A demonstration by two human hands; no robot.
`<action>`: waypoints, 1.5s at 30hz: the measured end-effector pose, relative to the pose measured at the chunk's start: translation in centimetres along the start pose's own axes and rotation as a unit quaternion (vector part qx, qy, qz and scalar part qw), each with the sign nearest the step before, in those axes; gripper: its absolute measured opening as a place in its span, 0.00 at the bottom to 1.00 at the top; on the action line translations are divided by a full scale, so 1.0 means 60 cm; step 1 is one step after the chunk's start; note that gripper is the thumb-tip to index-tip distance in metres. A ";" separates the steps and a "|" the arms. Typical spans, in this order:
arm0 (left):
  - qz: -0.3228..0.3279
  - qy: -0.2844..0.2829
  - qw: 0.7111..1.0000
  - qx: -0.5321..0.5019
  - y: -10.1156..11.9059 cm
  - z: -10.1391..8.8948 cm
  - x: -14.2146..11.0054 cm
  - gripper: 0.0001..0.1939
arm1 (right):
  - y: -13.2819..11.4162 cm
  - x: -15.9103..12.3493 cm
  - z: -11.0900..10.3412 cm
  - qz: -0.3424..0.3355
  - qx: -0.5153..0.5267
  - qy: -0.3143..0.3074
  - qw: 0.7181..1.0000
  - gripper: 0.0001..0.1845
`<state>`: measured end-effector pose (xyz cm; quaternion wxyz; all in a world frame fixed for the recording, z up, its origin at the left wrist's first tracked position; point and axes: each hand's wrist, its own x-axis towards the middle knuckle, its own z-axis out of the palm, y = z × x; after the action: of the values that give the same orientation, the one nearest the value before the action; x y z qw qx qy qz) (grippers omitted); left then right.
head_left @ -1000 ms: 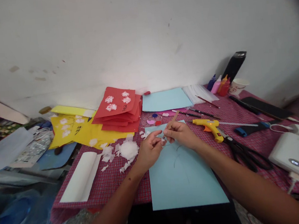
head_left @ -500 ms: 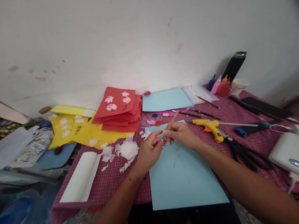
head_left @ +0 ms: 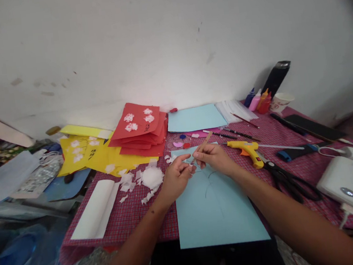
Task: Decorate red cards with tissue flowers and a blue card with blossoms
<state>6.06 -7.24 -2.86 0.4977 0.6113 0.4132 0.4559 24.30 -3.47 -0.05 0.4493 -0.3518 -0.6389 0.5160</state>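
My right hand [head_left: 213,158] is closed around a flat wooden craft stick [head_left: 205,141], whose upper end points up and away. Close beside it, my left hand [head_left: 177,175] pinches a small whitish scrap [head_left: 191,164], mostly hidden by the fingertips. Both hands are held over the far part of a light blue sheet of paper [head_left: 219,217], which bears a few thin dark curved lines. To the left of my left hand lie a white fluffy clump [head_left: 152,177] and torn white bits [head_left: 127,182].
A folded white paper [head_left: 93,212] lies at left, near yellow sheets [head_left: 103,158] and stacked red cards [head_left: 138,130]. Right of the blue sheet are a yellow glue gun [head_left: 245,148], black scissors [head_left: 288,179] and a white power bank [head_left: 350,185]. Paint bottles [head_left: 264,100] stand at the back.
The fingers of my two hands have drawn slightly apart. The craft stick has shifted a little to the right with my right hand.
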 end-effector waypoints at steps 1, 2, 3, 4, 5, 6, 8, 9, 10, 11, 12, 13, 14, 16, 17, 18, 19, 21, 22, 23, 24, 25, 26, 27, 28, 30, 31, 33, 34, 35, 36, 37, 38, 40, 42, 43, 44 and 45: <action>-0.002 0.001 1.000 -0.010 0.000 0.000 0.001 0.20 | 0.001 0.001 0.000 0.002 0.000 0.002 1.000 0.19; -0.004 -0.001 1.000 -0.019 0.001 0.000 0.001 0.20 | 0.002 0.001 0.000 0.003 0.000 0.000 1.000 0.19; -0.007 -0.005 1.000 -0.029 0.002 0.000 0.002 0.20 | 0.002 0.001 0.000 0.003 -0.001 -0.004 1.000 0.18; -0.012 -0.010 0.999 -0.039 0.005 0.000 0.002 0.20 | 0.003 0.001 0.000 0.002 -0.001 -0.009 1.000 0.18; -0.019 -0.016 0.999 -0.049 0.007 -0.001 0.002 0.21 | 0.004 0.001 0.000 -0.001 -0.002 -0.016 1.000 0.18; -0.028 -0.022 0.998 -0.058 0.010 -0.001 0.002 0.21 | 0.004 0.001 -0.001 -0.003 -0.002 -0.024 1.000 0.17; -0.045 -0.030 0.996 -0.070 0.015 -0.002 0.003 0.21 | 0.006 0.000 -0.002 -0.007 0.001 -0.035 0.999 0.16; -0.054 -0.031 0.996 -0.071 0.017 -0.002 0.003 0.21 | 0.007 0.000 -0.002 -0.007 0.002 -0.038 0.999 0.15; -0.062 -0.031 0.995 -0.070 0.019 -0.002 0.003 0.21 | 0.009 0.000 -0.003 -0.008 0.003 -0.040 0.999 0.15; -0.069 -0.032 0.995 -0.067 0.020 -0.002 0.003 0.21 | 0.010 0.000 -0.003 -0.008 0.002 -0.042 0.999 0.14; -0.073 -0.035 0.995 -0.064 0.022 -0.002 0.003 0.21 | 0.011 0.000 -0.003 -0.009 0.002 -0.044 0.999 0.14; -0.075 -0.039 0.994 -0.062 0.023 -0.001 0.003 0.20 | 0.011 0.000 -0.002 -0.009 0.002 -0.048 0.999 0.14; -0.076 -0.043 0.994 -0.063 0.025 -0.001 0.004 0.20 | 0.012 0.000 -0.002 -0.008 0.003 -0.052 0.999 0.14; -0.080 -0.047 0.993 -0.071 0.029 -0.001 0.003 0.21 | 0.012 0.000 -0.001 -0.003 0.005 -0.060 0.998 0.14; -0.085 -0.045 0.992 -0.078 0.030 -0.001 0.003 0.22 | 0.012 0.000 0.000 0.000 0.005 -0.061 0.998 0.14; -0.090 -0.042 0.991 -0.086 0.032 0.000 0.003 0.22 | 0.011 0.000 0.000 0.002 0.004 -0.061 0.998 0.14; -0.095 -0.038 0.990 -0.093 0.033 0.000 0.003 0.23 | 0.011 0.000 0.000 0.003 0.004 -0.059 0.998 0.14; -0.102 -0.027 0.989 -0.108 0.033 -0.001 0.003 0.24 | 0.011 0.000 -0.001 0.006 0.004 -0.056 0.998 0.14; -0.104 -0.022 0.988 -0.112 0.032 -0.001 0.003 0.24 | 0.011 0.000 -0.001 0.008 0.006 -0.054 0.998 0.14; -0.105 -0.018 0.988 -0.114 0.031 -0.001 0.003 0.25 | 0.011 0.001 -0.001 0.010 0.006 -0.053 0.999 0.14; -0.103 -0.018 0.988 -0.113 0.029 -0.001 0.003 0.25 | 0.011 0.001 -0.002 0.013 0.005 -0.050 0.999 0.14; -0.097 -0.022 0.989 -0.111 0.026 0.000 0.004 0.26 | 0.011 0.001 -0.001 0.015 0.003 -0.046 0.999 0.14; -0.090 -0.027 0.990 -0.108 0.023 0.000 0.004 0.27 | 0.011 0.001 -0.001 0.017 0.000 -0.042 0.999 0.15; -0.081 -0.032 0.991 -0.104 0.020 0.000 0.005 0.29 | 0.010 0.001 0.000 0.020 -0.002 -0.037 0.999 0.15; -0.075 -0.036 0.992 -0.100 0.017 0.000 0.005 0.30 | 0.009 0.001 0.001 0.023 -0.002 -0.033 0.999 0.16; -0.069 -0.036 0.993 -0.092 0.013 0.001 0.006 0.30 | 0.007 0.001 0.004 0.033 0.000 -0.030 0.999 0.16; -0.071 -0.033 0.993 -0.087 0.012 0.000 0.006 0.30 | 0.006 0.000 0.006 0.037 0.001 -0.030 0.999 0.16; -0.074 -0.030 0.994 -0.078 0.013 -0.001 0.005 0.29 | 0.005 0.000 0.010 0.039 0.003 -0.031 0.999 0.16; -0.075 -0.031 0.994 -0.075 0.015 -0.002 0.005 0.29 | 0.006 -0.001 0.011 0.035 0.007 -0.033 0.999 0.15; -0.075 -0.035 0.994 -0.072 0.016 -0.003 0.004 0.29 | 0.007 -0.001 0.012 0.029 0.011 -0.037 0.999 0.15; -0.075 -0.041 0.994 -0.070 0.017 -0.004 0.003 0.29 | 0.008 -0.002 0.012 0.023 0.017 -0.042 0.999 0.14; -0.076 -0.046 0.994 -0.069 0.018 -0.005 0.003 0.29 | 0.010 -0.002 0.011 0.017 0.024 -0.049 0.998 0.13; -0.077 -0.048 0.993 -0.068 0.019 -0.005 0.003 0.29 | 0.012 -0.002 0.010 0.013 0.029 -0.055 0.998 0.13; -0.081 -0.045 0.993 -0.073 0.019 -0.005 0.003 0.30 | 0.015 -0.002 0.006 0.005 0.034 -0.064 0.997 0.13; -0.084 -0.034 0.993 -0.081 0.018 -0.004 0.004 0.30 | 0.016 -0.002 0.003 0.000 0.031 -0.061 0.998 0.13; -0.086 -0.028 0.992 -0.085 0.018 -0.003 0.005 0.30 | 0.016 -0.002 0.002 0.000 0.027 -0.056 0.998 0.13; -0.088 -0.024 0.992 -0.088 0.018 -0.003 0.005 0.30 | 0.015 -0.002 0.001 0.002 0.023 -0.051 0.998 0.13; -0.089 -0.021 0.992 -0.091 0.017 -0.002 0.005 0.30 | 0.013 -0.002 0.001 0.007 0.020 -0.047 0.999 0.13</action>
<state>6.06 -7.05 -1.80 0.5980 0.5338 0.4124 0.4328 24.29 -3.42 -0.86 0.4221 -0.3221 -0.6464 0.5480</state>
